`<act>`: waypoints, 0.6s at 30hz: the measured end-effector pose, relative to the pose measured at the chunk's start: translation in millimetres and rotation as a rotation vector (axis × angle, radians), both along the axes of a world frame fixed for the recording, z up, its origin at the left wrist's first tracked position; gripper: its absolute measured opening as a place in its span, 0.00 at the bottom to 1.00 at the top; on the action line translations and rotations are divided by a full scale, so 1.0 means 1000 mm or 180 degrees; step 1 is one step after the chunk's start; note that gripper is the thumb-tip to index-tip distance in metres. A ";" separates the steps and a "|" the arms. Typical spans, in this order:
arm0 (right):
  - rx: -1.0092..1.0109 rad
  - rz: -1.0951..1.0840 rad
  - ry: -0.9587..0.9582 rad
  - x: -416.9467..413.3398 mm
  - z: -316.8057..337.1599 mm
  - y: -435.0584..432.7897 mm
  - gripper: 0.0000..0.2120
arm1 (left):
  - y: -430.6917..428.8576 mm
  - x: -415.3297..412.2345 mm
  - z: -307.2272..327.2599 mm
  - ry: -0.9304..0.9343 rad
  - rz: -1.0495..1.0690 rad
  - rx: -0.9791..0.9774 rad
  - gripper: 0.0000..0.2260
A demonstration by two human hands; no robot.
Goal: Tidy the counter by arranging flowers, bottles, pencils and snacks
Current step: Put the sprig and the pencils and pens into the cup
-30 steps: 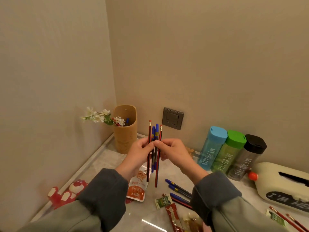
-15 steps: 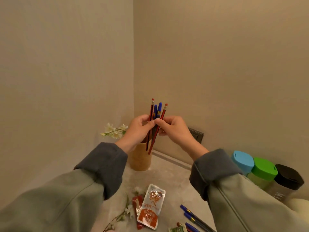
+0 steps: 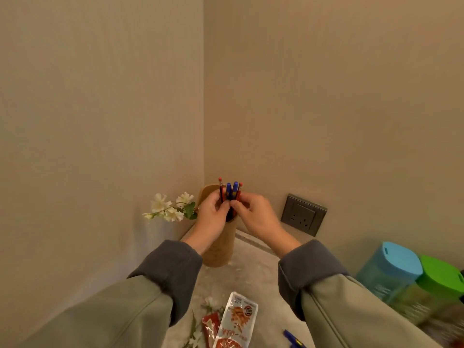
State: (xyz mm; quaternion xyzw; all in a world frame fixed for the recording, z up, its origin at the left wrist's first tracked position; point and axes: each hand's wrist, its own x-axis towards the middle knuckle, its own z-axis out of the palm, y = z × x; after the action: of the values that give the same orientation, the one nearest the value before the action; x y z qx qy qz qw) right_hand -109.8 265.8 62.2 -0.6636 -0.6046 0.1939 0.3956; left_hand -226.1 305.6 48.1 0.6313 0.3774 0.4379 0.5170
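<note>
Head, pencils (image 3: 230, 191) between left hand (image 3: 213, 218), right hand (image 3: 256, 217)

Looks like a loose jacket or sweatshirt here, with the left sleeve (image 3: 113, 315) and right sleeve (image 3: 356, 317) both in a muted sage-green, smooth-looking fabric. Each ends in a wide dark grey cuff, the left cuff (image 3: 170, 272) and right cuff (image 3: 306, 270), kinda soft and bunched, and the right sleeve has a stitched seam along it. The left hand (image 3: 213, 214) and right hand (image 3: 256, 214) are bare.
</note>
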 end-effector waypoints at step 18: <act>-0.0027 -0.0350 0.0270 0.001 -0.014 -0.110 0.18 | -0.085 -0.012 0.008 -0.0598 0.0202 0.0330 0.22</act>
State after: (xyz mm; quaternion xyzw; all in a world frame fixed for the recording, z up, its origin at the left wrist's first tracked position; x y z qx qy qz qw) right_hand -109.1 155.8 48.5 -0.6887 -0.5491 0.2024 0.4281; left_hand -237.6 220.7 55.8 0.6010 0.3239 0.5302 0.5026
